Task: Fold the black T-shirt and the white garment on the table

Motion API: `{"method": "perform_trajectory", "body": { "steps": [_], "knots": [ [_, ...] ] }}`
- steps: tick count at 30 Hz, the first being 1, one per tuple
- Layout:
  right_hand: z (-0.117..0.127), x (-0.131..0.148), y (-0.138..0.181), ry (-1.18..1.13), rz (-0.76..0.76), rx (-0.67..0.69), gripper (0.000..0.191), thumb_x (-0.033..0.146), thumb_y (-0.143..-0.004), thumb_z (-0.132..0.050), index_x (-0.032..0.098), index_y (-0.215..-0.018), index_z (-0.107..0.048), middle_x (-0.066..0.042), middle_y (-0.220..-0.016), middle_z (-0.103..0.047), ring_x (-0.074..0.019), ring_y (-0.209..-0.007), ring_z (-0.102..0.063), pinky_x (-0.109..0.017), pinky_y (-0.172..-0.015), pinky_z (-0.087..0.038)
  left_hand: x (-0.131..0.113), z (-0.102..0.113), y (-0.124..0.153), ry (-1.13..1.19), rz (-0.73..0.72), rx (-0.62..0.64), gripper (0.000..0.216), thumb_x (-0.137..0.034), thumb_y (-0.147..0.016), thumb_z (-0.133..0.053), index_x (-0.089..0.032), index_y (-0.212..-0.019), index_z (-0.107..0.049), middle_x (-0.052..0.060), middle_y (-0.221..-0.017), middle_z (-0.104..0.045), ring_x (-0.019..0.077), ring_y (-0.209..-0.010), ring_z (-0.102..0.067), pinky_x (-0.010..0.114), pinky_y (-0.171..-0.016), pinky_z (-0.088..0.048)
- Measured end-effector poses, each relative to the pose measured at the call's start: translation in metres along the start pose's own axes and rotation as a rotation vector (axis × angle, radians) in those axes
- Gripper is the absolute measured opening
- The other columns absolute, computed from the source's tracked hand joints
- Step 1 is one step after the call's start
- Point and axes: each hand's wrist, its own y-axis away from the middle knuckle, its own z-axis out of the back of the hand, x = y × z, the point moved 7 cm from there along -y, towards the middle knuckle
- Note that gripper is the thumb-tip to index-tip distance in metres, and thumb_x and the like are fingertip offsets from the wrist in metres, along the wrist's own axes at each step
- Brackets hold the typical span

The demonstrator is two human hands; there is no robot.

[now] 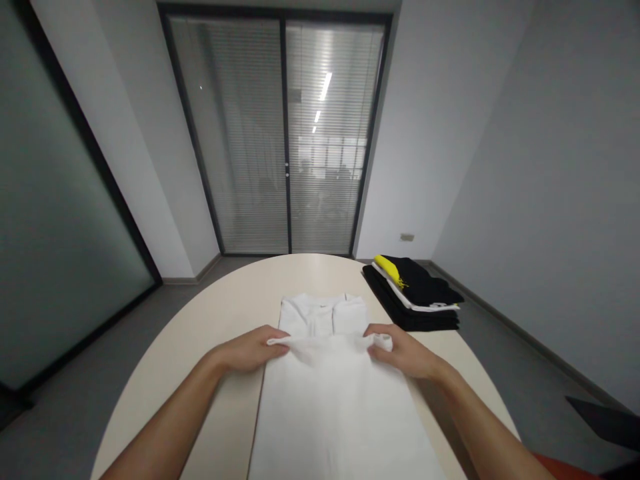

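Observation:
A white garment (340, 407), perhaps a shirt, lies lengthwise on the table in front of me, its sides folded in. Its upper layer is lifted at an edge that runs across between my hands. My left hand (257, 348) pinches the left end of that edge between thumb and fingers. At the right end, my right hand (395, 350) grips the same edge, where the cloth curls into a small roll. Beyond the edge, the far part of the garment lies flat with folded flaps showing.
The round, cream table (225, 407) carries a stack of folded clothes (425, 287), black, white and yellow, at the far right. A dark object (607, 420) and something red (565, 467) show at the lower right. Glass doors with blinds (287, 213) stand behind the table.

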Motion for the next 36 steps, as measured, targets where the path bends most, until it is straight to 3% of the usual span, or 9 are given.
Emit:
{"method": "perform_trajectory", "body": {
  "steps": [3, 5, 9, 13, 17, 25, 28, 31, 36],
  "knots": [
    [0.011, 0.0, -0.005, -0.005, 0.061, -0.143, 0.019, 0.031, -0.088, -0.056, 0.019, -0.097, -0.066, -0.005, -0.094, -0.071, -0.0217, -0.09, -0.063, -0.029, -0.079, -0.048, -0.003, 0.015, -0.003, 0.049, -0.021, -0.295, 0.043, -0.047, -0.09, -0.055, -0.015, -0.114, -0.073, 0.009, -0.122, -0.071, 0.0283, -0.115, -0.062, 0.034, -0.099, -0.047],
    [0.009, 0.001, -0.007, 0.013, 0.103, -0.146, 0.015, 0.025, -0.086, -0.055, 0.019, -0.095, -0.065, -0.007, -0.103, -0.071, -0.0225, -0.097, -0.063, -0.031, -0.084, -0.048, -0.001, 0.013, -0.006, 0.062, -0.013, -0.356, 0.036, -0.04, -0.085, -0.059, -0.017, -0.108, -0.074, 0.009, -0.126, -0.07, 0.029, -0.12, -0.061, 0.037, -0.105, -0.044],
    [-0.006, 0.01, -0.009, 0.207, 0.16, -0.048, 0.016, 0.015, -0.078, -0.057, 0.021, -0.09, -0.066, -0.006, -0.1, -0.072, -0.0219, -0.095, -0.064, -0.033, -0.088, -0.046, -0.005, -0.011, -0.012, 0.057, -0.018, -0.162, 0.017, -0.023, -0.075, -0.062, -0.019, -0.088, -0.072, 0.009, -0.13, -0.067, 0.0289, -0.126, -0.058, 0.04, -0.11, -0.038],
    [-0.011, 0.031, -0.008, 0.532, 0.224, -0.088, 0.035, 0.019, -0.075, -0.062, 0.022, -0.109, -0.069, -0.008, -0.106, -0.072, -0.0261, -0.107, -0.061, -0.042, -0.103, -0.037, -0.016, -0.018, -0.009, -0.033, -0.041, -0.139, 0.012, -0.018, -0.073, -0.065, -0.02, -0.084, -0.061, 0.011, -0.141, -0.059, 0.0281, -0.131, -0.053, 0.037, -0.109, -0.037],
    [-0.02, 0.043, -0.012, 0.686, 0.247, -0.065, 0.037, 0.024, -0.076, -0.065, 0.023, -0.113, -0.07, -0.01, -0.11, -0.072, -0.0292, -0.115, -0.057, -0.049, -0.111, -0.025, -0.019, -0.024, -0.008, -0.145, -0.058, -0.116, 0.015, -0.015, -0.071, -0.065, -0.021, -0.08, -0.055, 0.011, -0.15, -0.051, 0.0284, -0.131, -0.052, 0.036, -0.106, -0.038],
    [-0.025, 0.031, -0.021, 0.661, 0.177, -0.133, 0.028, 0.011, -0.077, -0.053, 0.02, -0.102, -0.062, -0.006, -0.091, -0.07, -0.0208, -0.094, -0.063, -0.042, -0.112, -0.028, -0.021, -0.026, -0.008, -0.151, -0.112, -0.098, 0.021, -0.012, -0.071, -0.06, -0.023, -0.083, -0.047, 0.011, -0.142, -0.059, 0.0275, -0.126, -0.055, 0.031, -0.099, -0.04],
    [-0.028, 0.036, -0.021, 0.617, 0.186, -0.124, 0.046, 0.011, -0.074, -0.054, 0.018, -0.12, -0.058, -0.008, -0.101, -0.07, -0.0218, -0.101, -0.063, -0.044, -0.114, -0.023, -0.024, -0.024, -0.007, -0.053, -0.131, -0.09, 0.02, -0.009, -0.073, -0.053, -0.023, -0.083, -0.044, 0.011, -0.142, -0.059, 0.0272, -0.13, -0.052, 0.032, -0.101, -0.039],
    [-0.036, 0.046, -0.022, 0.577, 0.224, -0.057, 0.074, 0.013, -0.073, -0.059, 0.02, -0.145, -0.042, -0.012, -0.12, -0.066, -0.026, -0.116, -0.058, -0.047, -0.113, -0.021, -0.025, -0.025, -0.007, -0.055, -0.159, -0.069, 0.025, -0.003, -0.068, -0.049, -0.023, -0.081, -0.042, 0.009, -0.137, -0.063, 0.0257, -0.132, -0.051, 0.031, -0.101, -0.037],
    [-0.046, 0.063, -0.028, 0.548, 0.31, 0.083, 0.091, 0.011, -0.077, -0.062, 0.029, -0.158, -0.025, -0.011, -0.127, -0.062, -0.0274, -0.117, -0.056, -0.04, -0.1, -0.037, -0.024, -0.027, -0.006, -0.089, -0.171, -0.063, 0.027, -0.002, -0.064, -0.045, -0.023, -0.08, -0.042, 0.006, -0.134, -0.065, 0.0235, -0.126, -0.055, 0.03, -0.1, -0.036]
  ]
}}
